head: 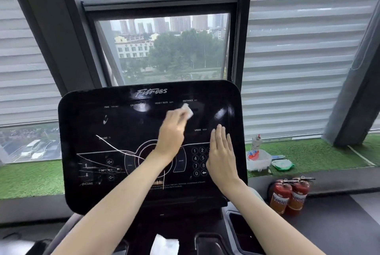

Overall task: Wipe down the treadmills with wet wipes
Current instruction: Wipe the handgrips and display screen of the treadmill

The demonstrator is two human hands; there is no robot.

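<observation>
A black glossy treadmill console fills the middle of the view, printed with "Fitness", a number keypad and incline controls. My left hand holds a small folded white wet wipe against the upper middle of the panel, below the "DISTANCE" label. My right hand lies flat with straight fingers on the right side of the panel, partly over the keypad. Another white wipe lies low down in the tray below the console.
On the green turf sill to the right stand a white bag with a small bottle and a green wipe pack. Two red fire extinguishers stand on the floor to the right. Behind the console is a window with blinds.
</observation>
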